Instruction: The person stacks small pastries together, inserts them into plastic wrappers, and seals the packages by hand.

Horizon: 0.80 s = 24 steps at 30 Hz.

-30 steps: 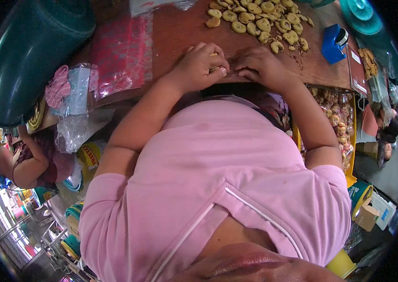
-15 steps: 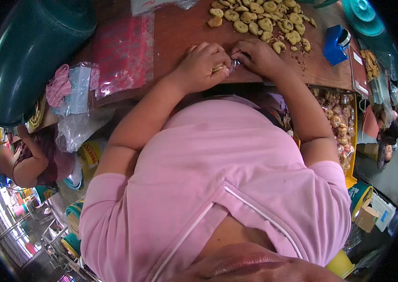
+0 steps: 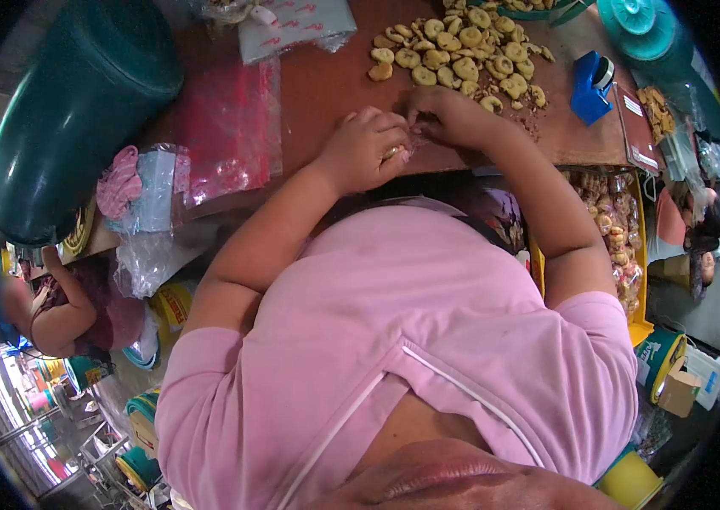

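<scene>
My left hand (image 3: 366,151) is closed around a small clear plastic bag (image 3: 406,155) at the table's near edge. A yellowish piece, like the cookies, shows through between its fingers. Close beside it, my right hand (image 3: 449,117) is closed in a pinch, fingertips turned down at the bag's end. The fingers hide most of the bag and whatever the right fingertips hold. Beyond my hands lies a pile of round, golden cookies (image 3: 464,70) on the brown table (image 3: 317,81), with crumbs along its right side.
A blue tape dispenser (image 3: 591,89) stands right of the pile. Red plastic sheets (image 3: 228,127) and a large green container (image 3: 79,110) are at left. Packed bags fill a yellow crate (image 3: 639,246) below the table at right. A co-worker (image 3: 62,306) is at far left.
The view has shifted slightly, showing more of the table's far side. Both hands have come a little nearer my body, and the right fingers are curled lower over the bag's end.
</scene>
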{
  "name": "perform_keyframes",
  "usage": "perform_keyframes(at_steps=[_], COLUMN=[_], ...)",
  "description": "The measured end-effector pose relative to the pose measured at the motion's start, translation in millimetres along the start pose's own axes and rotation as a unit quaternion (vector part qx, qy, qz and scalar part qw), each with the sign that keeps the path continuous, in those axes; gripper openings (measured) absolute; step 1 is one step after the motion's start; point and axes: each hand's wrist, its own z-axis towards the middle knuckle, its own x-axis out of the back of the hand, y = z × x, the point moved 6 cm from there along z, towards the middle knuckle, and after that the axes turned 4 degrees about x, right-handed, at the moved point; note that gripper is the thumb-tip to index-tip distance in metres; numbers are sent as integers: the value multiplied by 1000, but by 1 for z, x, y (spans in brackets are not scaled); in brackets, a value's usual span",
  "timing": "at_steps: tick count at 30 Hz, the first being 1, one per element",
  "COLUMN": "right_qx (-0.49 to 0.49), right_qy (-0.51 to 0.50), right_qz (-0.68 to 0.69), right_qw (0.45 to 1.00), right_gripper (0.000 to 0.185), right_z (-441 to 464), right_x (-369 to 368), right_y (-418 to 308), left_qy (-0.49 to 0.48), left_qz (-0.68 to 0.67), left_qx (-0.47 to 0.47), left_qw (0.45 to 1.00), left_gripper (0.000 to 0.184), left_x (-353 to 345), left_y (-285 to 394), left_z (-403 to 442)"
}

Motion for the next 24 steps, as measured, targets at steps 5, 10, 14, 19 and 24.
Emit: perform_keyframes(at_steps=[5,10,14,19,24], right_qx=[53,4,-52,-82,-75], right_qy=[36,57,105,154,165], right_qz=[-180,-288,-277,-241,-191], right_qw=[982,956,954,955,965], right_gripper=[13,17,14,16,16], right_z=[-7,-29,-43,-47,-50], right_x=[14,-6,-9,-15,-19], right_y=[-40,-58,-73,-77,-66], left_qy=[57,76,5,12,15], left_qz=[34,56,68,73,47], left_qx=[-34,-44,-21,-63,-80], left_qw=[997,995,997,995,996], left_gripper=[23,23,23,21,20], left_x=[11,22,17,24,14], left_y=[11,21,20,27,20], left_z=[1,8,19,29,30])
